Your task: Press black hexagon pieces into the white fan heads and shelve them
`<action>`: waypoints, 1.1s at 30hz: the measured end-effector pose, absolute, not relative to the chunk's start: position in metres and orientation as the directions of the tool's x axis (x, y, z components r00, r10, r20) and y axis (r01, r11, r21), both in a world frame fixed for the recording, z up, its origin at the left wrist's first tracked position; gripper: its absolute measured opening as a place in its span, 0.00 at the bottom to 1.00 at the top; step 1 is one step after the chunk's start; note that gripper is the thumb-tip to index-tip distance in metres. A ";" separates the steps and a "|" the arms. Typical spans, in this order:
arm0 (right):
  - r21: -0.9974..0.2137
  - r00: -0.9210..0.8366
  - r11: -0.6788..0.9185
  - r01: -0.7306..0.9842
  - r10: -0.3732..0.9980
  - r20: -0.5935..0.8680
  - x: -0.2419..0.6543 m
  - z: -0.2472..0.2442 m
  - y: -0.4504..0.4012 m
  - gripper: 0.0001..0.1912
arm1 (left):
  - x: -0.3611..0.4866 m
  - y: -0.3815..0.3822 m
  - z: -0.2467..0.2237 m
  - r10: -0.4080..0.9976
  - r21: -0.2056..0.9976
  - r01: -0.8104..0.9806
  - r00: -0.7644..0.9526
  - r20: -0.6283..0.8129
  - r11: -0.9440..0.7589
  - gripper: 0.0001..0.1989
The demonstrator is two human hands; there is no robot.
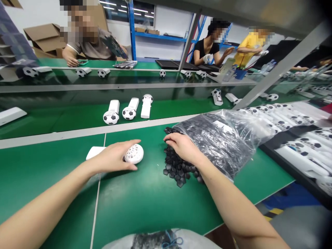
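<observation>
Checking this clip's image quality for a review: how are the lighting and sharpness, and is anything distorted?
In the head view, the wide lens bends the edges of the green workbench; the left hand and right hand look sharp; the clear plastic bag shows glare; the top-right corner darkens.

- Left hand (pixel 111 157): bare, slim, with long tapering fingers (pixel 132 141).
- Right hand (pixel 183 147): bare, same slim build, knuckles barely marked.
- Left forearm (pixel 46 204): behind the grip, bare from wrist to lower frame edge; smooth, narrowing toward the wrist.
- Right forearm (pixel 233 204): behind the grip, also bare down to the frame edge; long, same taper.
- Pale covering (pixel 192 242): well behind both grips, at the bottom frame edge, with a dark patch and a blue cord (pixel 172 240); cannot tell whether it is worn.
</observation>
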State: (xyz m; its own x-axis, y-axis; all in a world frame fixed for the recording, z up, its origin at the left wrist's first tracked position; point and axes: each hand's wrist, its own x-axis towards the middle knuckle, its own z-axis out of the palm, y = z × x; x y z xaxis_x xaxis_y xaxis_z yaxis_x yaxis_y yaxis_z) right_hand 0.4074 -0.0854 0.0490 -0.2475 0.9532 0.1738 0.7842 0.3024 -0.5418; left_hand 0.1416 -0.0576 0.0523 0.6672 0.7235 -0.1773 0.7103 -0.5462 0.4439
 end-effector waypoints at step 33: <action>-0.810 -0.273 0.336 0.480 0.935 0.226 0.348 0.017 -0.106 0.24 | 0.173 -0.068 0.037 0.834 0.549 0.694 0.552 0.012 -0.467 0.32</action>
State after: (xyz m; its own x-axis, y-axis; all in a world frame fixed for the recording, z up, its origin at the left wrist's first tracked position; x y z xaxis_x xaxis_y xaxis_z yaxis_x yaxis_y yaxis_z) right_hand 0.3484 -0.1060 0.0166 -0.2731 0.9351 0.2260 0.4801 0.3361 -0.8103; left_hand 0.1730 -0.0679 0.0372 0.5515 0.8341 0.0120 0.6938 -0.4667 0.5485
